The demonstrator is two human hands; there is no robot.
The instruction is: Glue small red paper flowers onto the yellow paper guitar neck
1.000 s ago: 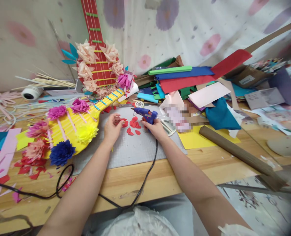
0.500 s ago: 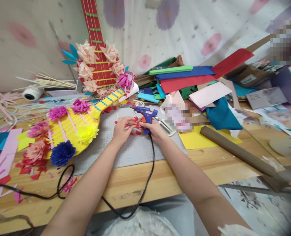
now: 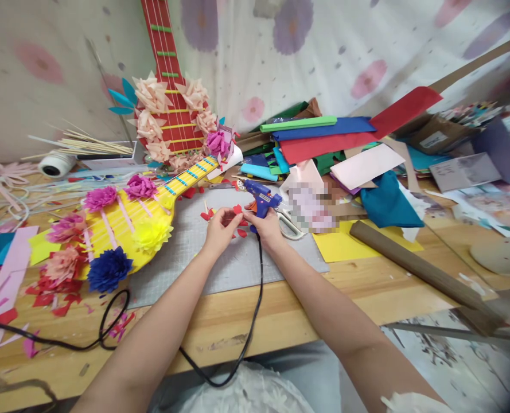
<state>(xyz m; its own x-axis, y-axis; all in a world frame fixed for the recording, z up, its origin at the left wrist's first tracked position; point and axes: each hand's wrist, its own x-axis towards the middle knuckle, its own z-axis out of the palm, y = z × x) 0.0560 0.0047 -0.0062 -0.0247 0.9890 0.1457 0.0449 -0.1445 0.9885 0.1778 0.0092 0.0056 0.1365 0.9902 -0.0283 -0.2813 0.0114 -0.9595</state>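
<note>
A blue hot glue gun [image 3: 261, 194] is gripped in my right hand [image 3: 267, 226], its nozzle pointing to the upper left and its black cord trailing down. Close beside it, my left hand [image 3: 221, 229] pinches a small red paper petal [image 3: 237, 209]. The fingertips of both hands nearly meet at that piece. More red scraps [image 3: 206, 214] show just left of my left fingers and below the hands. Beneath everything lies a grey cutting mat [image 3: 229, 275].
A yellow paper guitar [image 3: 108, 223] with paper flowers lies at left; a red one [image 3: 172, 115] stands behind it. Scissors [image 3: 291, 226] lie right of the glue gun. Coloured paper rolls [image 3: 323, 135] and a brown roll [image 3: 418, 267] occupy the right side.
The glue gun has turned, its nozzle now tilting more upward to the left. My left hand has shifted slightly right and lower, with the red piece now showing at its fingertips.
</note>
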